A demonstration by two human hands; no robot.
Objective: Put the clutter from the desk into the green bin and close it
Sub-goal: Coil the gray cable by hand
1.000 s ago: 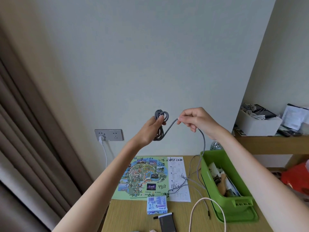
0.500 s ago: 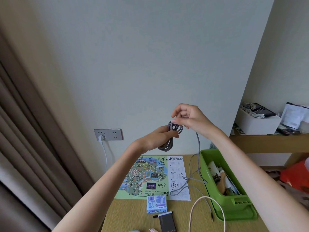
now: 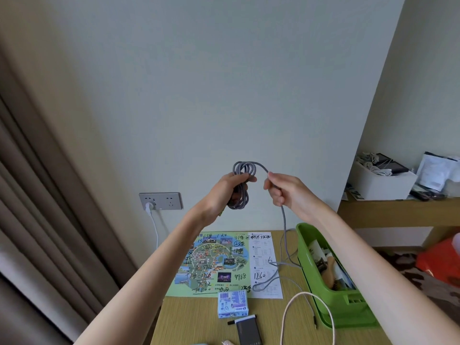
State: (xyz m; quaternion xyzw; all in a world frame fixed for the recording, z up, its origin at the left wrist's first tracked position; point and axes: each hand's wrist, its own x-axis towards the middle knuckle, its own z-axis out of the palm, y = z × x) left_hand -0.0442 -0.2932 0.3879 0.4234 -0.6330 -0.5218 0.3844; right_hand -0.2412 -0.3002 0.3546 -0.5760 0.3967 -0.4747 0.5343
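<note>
Above the table [image 3: 199, 319], the left hand [image 3: 225, 192] has its grip clamped on a coiled grey braided cable [image 3: 242, 185]; the right hand [image 3: 282, 189] pinches the cable's loose strand, which trails down beside the green bin [image 3: 348, 312].

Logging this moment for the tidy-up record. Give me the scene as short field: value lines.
left hand: holds the wound coils of the grey cable
right hand: pinches the cable's loose run, feeding the next loop
cable tail: hangs down to the desk, lying over the map
green bin: open, at desk right, already holds items
still on desk: map, small blue box, white cable, dark device
</note>
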